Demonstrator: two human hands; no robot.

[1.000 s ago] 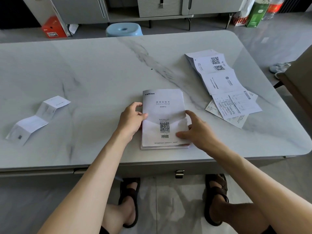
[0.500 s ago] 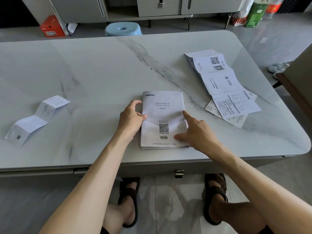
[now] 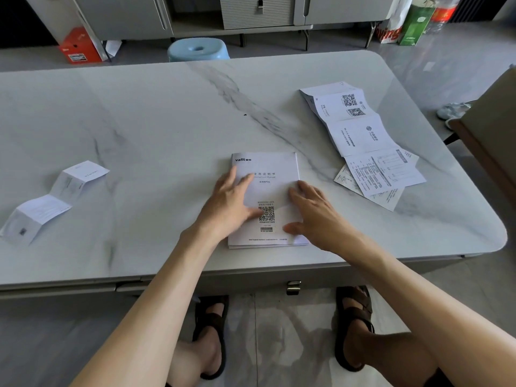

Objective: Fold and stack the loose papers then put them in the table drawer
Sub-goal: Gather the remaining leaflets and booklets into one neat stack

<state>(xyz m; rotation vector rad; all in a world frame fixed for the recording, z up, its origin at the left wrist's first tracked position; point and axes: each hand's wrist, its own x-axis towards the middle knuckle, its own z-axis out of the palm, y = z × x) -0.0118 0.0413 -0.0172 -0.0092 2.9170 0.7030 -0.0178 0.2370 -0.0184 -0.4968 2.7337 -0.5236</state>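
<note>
Head view. The white folded instruction booklet (image 3: 266,169), printed with a QR code and a barcode, lay flat on the white grey-veined marble table top (image 3: 139,121), close to the near edge and a little right of its middle. Its lower edge showed several layers of paper, slightly fanned.

Your left hand (image 3: 229,202) lay palm down on the booklet's left half, fingers straight and spread, gripping nothing. It was motion-blurred. Your right hand (image 3: 315,213) lay palm down on the booklet's right edge, fingers extended and the thumb near the lower right corner, likewise gripping nothing.

The white accordion-folded leaflet (image 3: 53,199) lay partly stretched out near the left edge, well apart from the booklet. The long white unfolded leaflet with QR codes (image 3: 360,135) ran along the right side, its near end overlapping a separate white printed sheet (image 3: 388,198). Both were apart from the booklet.

The small metal drawer pull (image 3: 293,287) sat on the grey front below the near edge, just under the booklet's position.

Beyond the far edge stood a light blue plastic stool (image 3: 198,48), with a red cardboard box (image 3: 79,47) on the floor to its left and a green carton (image 3: 413,26) to the far right. Your feet were in brown sandals (image 3: 212,331) beneath the table.
</note>
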